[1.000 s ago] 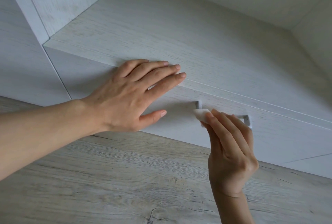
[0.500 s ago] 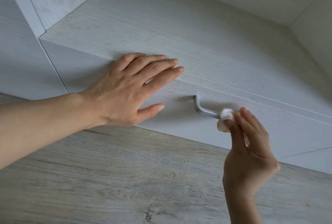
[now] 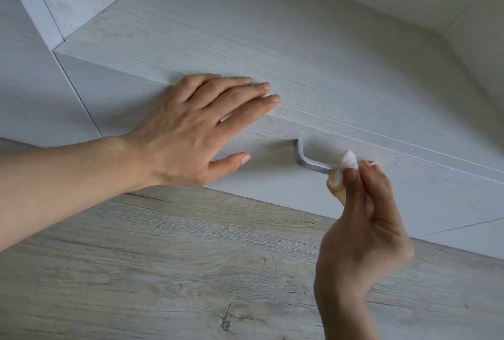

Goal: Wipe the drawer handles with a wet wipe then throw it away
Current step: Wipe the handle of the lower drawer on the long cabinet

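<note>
Pinching suits the soft, light wet wipe [image 3: 349, 160], as the right hand [image 3: 362, 230] does at lower right; the left hand [image 3: 196, 132] lies spread flat.

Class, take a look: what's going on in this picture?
A person is cleaning a drawer handle. The right hand pinches a white wet wipe around the metal bar, toward its right end. The left hand lies flat against the drawer front, fingers over its top edge. The wipe is not yet thrown away.
</note>
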